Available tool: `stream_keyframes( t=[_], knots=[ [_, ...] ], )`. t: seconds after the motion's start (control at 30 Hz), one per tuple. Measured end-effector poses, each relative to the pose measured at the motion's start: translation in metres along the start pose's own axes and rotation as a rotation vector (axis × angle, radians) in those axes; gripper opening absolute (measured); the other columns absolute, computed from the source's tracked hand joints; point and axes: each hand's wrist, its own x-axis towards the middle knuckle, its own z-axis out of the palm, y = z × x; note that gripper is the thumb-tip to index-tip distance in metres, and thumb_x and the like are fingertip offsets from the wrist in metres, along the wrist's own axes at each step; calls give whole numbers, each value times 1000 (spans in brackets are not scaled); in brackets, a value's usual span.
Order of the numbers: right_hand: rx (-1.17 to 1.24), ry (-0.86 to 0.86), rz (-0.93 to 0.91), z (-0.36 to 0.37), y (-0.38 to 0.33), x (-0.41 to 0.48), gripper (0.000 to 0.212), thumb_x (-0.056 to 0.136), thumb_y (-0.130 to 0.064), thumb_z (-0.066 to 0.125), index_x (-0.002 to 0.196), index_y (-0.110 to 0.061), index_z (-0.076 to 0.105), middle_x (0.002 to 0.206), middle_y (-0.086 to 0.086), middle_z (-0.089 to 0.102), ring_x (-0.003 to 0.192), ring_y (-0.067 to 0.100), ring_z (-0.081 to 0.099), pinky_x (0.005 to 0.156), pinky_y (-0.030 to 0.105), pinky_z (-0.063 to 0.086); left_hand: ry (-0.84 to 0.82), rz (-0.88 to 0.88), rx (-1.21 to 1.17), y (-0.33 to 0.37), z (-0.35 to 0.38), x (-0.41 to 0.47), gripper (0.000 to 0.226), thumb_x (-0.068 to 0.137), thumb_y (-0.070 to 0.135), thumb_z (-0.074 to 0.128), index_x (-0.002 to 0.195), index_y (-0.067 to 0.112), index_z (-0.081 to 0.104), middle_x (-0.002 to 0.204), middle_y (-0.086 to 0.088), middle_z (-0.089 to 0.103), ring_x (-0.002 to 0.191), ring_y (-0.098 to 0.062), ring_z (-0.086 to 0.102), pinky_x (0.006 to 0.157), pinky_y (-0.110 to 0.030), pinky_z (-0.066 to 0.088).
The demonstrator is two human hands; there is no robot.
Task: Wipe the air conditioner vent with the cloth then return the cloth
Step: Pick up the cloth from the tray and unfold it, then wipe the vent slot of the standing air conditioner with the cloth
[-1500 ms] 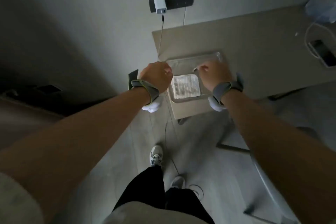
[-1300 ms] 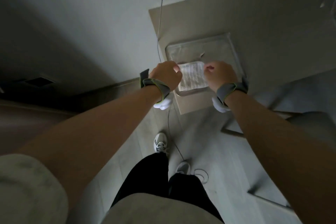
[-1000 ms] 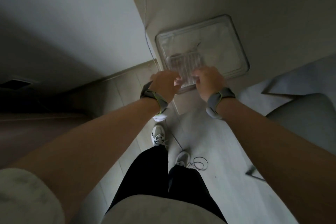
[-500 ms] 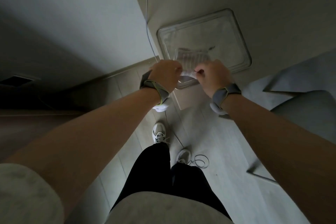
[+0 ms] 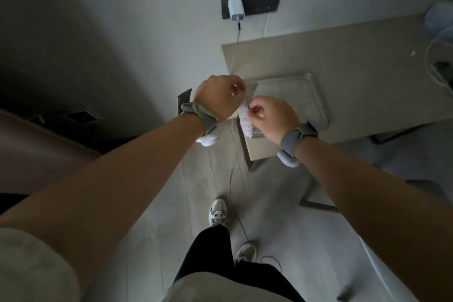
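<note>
Against the pale wall, a beige rectangular table [image 5: 343, 56] fills the far right, its near-left corner holding a clear shallow plastic tray [image 5: 316, 95]. Both hands work above that tray's left end. Left hand [image 5: 218, 98] is closed in a fist-like pinch on the upper end of a small white thin cloth [image 5: 245, 117], possibly a wipe. Right hand [image 5: 272, 117] is curled, fingers pinching the cloth's lower right edge. Cloth hangs crumpled between the two hands, over the tray edge; can't tell if it touches the tray.

Handling guess: very light, limp, no stiffness, not fragile. It will bunch and droop, so best held by a corner or edge in fingertips, or wadded into the palm for wiping. If damp it may cling to itself.

No air conditioner vent in view, so wiping looks not yet begun, or the vent is out of frame.

Around: dark wall socket plate [image 5: 252, 2] with white charger plug [image 5: 235, 10], its thin grey cable [image 5: 234, 49] dropping past the table's left edge, close by the left hand, down to the floor near the person's shoes. Cable could snag a wrist. Grey chair at near right stands close. Grey wristbands on both wrists.
</note>
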Motion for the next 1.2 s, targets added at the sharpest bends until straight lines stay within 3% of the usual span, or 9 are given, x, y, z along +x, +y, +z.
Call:
stream_keyframes(
  t=[0.17,0.37,0.5,0.6,0.7,0.87,1.0,1.1,1.2],
  knots=[
    [63,45,-141,-12,-62,-7,12,88,-24,58,93,-16,65,87,6,69,73,23,58,62,28,43,201,-45,-64,-2,-73,-40,8,82,25,62,88,23,67,76,6,67,78,-17,64,73,-28,51],
    [216,104,-386,-20,-185,-1,20,85,-18,62,103,-11,58,96,8,65,70,21,57,66,31,46,430,-130,-30,-21,-195,-107,14,81,20,64,94,25,67,74,14,60,70,-5,58,66,-9,42],
    [292,137,-560,-20,-264,-7,45,76,-8,67,118,-11,50,119,12,50,83,29,60,71,32,49,531,-201,-58,-31,-258,-150,33,81,11,65,113,19,66,84,6,61,79,-14,63,79,-17,48],
    [365,130,-732,-15,-331,-13,58,73,-2,69,126,-8,46,132,15,42,106,28,55,86,34,49,665,-257,-133,-45,-311,-187,25,82,7,64,106,15,69,85,1,65,76,-17,65,78,-32,57],
    [346,60,-853,-5,-383,-21,59,76,-1,67,130,-7,45,137,14,46,122,28,47,100,33,39,769,-266,-111,-54,-343,-216,25,80,5,61,94,23,71,82,5,69,70,-2,62,75,-17,53],
    [403,53,-895,16,-464,-40,34,83,-4,58,116,-10,57,106,13,68,91,29,62,71,24,42,870,-283,-163,-80,-396,-264,27,77,1,61,81,27,69,75,8,67,73,-7,64,75,-21,52],
    [436,88,-926,33,-518,-47,26,83,-3,60,109,-8,58,97,9,70,82,28,65,67,28,47,922,-161,-173,-115,-432,-290,23,79,11,69,99,20,65,75,10,62,69,-11,60,70,-33,55],
    [488,106,-932,47,-556,-47,23,81,-4,63,101,-11,55,80,-2,63,61,19,59,54,19,40,948,-96,-196,-144,-462,-302,28,82,11,66,107,20,59,72,9,57,65,-15,60,65,-43,58],
    [390,112,-1020,53,-584,-49,25,78,-4,63,95,-18,51,66,-3,59,47,15,55,46,15,37,1007,-81,-185,-169,-484,-312,31,83,7,63,111,18,57,73,10,60,65,-8,61,65,-31,57]
  ],
)
